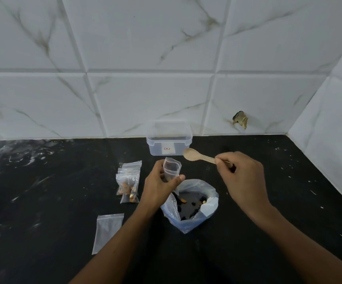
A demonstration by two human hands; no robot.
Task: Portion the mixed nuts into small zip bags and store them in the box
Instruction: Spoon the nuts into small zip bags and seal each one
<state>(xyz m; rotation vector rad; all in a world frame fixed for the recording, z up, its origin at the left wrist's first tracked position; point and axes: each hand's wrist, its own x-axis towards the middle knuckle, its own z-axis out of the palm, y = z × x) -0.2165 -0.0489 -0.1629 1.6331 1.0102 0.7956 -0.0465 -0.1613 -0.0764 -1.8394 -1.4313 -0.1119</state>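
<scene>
Black counter (43, 201): filled bags (128, 185), box (169, 143)

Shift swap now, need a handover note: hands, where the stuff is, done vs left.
Left hand grips a small zip bag upright, mouth open, over the big nut bag.
Right hand pinches a wooden spoon; its bowl looks empty, beside the bag mouth.
Done: a few filled bags lie left of the big bag.
Left: finish filling the held bag, fill the empty flat bag at front left; few nuts remain. Then move all bags into the clear box by the wall; I see none inside.
</scene>
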